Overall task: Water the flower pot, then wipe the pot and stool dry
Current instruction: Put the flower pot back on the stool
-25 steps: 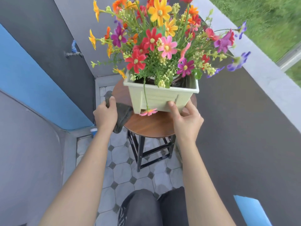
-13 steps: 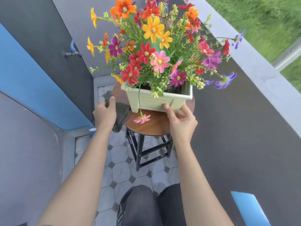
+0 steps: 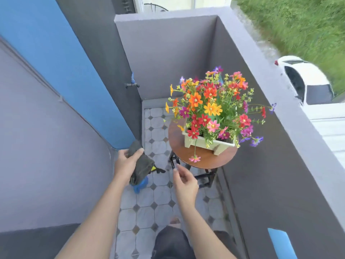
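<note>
Beside the stool (image 3: pixel 214 159), cloth (image 3: pixel 142 167) within left hand (image 3: pixel 124 163).

Cream rectangular flower pot (image 3: pixel 207 143), footed, upright, right of centre frame. Packed with red, orange, yellow and pink flowers (image 3: pixel 211 109), one pink stem drooping over the front. Sits on a round brown stool (image 3: pixel 205 158) with black legs. Dark grey cloth (image 3: pixel 141 165), bunched, left of centre, gripped in the left hand (image 3: pixel 125 163).

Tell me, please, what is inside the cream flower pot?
Colourful flowers fill the flower pot. Whether soil or water lies beneath cannot be seen, since they cover its inside completely.
</note>
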The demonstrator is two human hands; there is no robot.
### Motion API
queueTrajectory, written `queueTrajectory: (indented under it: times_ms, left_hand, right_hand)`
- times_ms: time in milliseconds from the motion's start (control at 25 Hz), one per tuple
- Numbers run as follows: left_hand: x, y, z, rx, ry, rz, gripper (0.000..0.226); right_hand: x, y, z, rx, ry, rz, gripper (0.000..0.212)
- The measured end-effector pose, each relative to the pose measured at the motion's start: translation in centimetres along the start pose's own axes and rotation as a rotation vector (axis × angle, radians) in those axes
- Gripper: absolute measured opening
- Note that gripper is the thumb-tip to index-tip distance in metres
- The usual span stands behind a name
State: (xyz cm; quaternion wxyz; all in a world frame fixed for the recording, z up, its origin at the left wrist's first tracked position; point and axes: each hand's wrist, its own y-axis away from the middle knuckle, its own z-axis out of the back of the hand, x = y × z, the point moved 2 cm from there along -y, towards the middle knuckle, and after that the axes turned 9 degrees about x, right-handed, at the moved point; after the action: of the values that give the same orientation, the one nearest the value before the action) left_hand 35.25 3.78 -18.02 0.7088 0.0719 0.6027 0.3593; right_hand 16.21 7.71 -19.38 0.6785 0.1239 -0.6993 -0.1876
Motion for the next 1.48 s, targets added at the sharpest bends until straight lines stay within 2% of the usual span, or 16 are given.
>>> queueTrajectory:
  times_ms: [80, 160, 240, 360, 480, 560, 640, 720, 760, 880, 1040, 1120, 1240, 1360, 1480]
  left_hand:
    - [-1.8, 0.8, 3.3, -0.044, -0.024, 0.012, 0.036]
    - [-4.2, 1.7, 6.1, -0.037, -0.010, 0.013, 0.022]
    - [-6.8, 2.9, 7.9, -0.001, 0.118, -0.013, 0.009]
    - [-10.2, 4.7, 8.9, 0.103, 0.230, -0.076, 0.011]
    - [-13.2, 6.2, 9.7, 0.197, 0.132, -0.219, 0.019]
    - [-15.5, 7.0, 10.5, 0.211, -0.056, -0.336, 0.020]
    - [-18.5, 8.0, 11.0, 0.186, -0.198, -0.453, 0.011]
    - [-21.9, 8.8, 11.2, 0.153, -0.259, -0.540, 0.012]
    - [-23.5, 8.9, 11.0, 0.155, -0.261, -0.566, 0.012]
    - [-28.2, 8.8, 9.1, 0.237, -0.219, -0.637, 0.015]
    - [-33.1, 9.8, 2.5, 0.461, -0.179, -0.774, 0.013]
    - [-34.5, 11.0, -2.4, 0.607, -0.153, -0.851, 0.013]
    - [-34.6, 13.7, -10.3, 0.775, -0.156, -0.930, 0.025]
    - [-32.1, 15.5, -18.3, 0.931, -0.235, -0.970, 0.028]
    - [-26.9, 17.0, -26.6, 1.085, -0.398, -0.951, 0.032]
  right_hand:
    - [2.5, 0.3, -3.1, 0.135, 0.072, 0.022, 0.010]
    - [5.5, 0.6, -6.0, 0.283, 0.180, 0.053, 0.009]
    - [8.6, 0.3, -8.4, 0.421, 0.281, 0.076, 0.028]
    - [12.4, -1.1, -10.9, 0.630, 0.269, 0.002, 0.060]
    - [16.1, -2.2, -12.4, 0.750, 0.306, 0.125, 0.055]
    - [18.8, -2.3, -12.8, 0.754, 0.393, 0.264, 0.043]
    - [21.5, -2.2, -12.5, 0.721, 0.457, 0.386, 0.026]
    - [24.6, -1.7, -11.5, 0.679, 0.459, 0.510, 0.003]
    - [26.3, -1.4, -10.7, 0.651, 0.468, 0.563, 0.010]
    - [31.6, -0.4, -7.3, 0.503, 0.548, 0.727, 0.010]
    - [37.3, 0.7, 0.1, 0.257, 0.639, 0.874, 0.017]
    - [38.5, 1.1, 5.1, 0.118, 0.643, 0.875, 0.019]
    - [37.4, 2.4, 13.1, -0.095, 0.684, 0.800, 0.021]
    - [32.9, 3.8, 20.4, -0.253, 0.692, 0.686, 0.021]
    - [26.4, 5.1, 27.5, -0.389, 0.623, 0.492, 0.019]
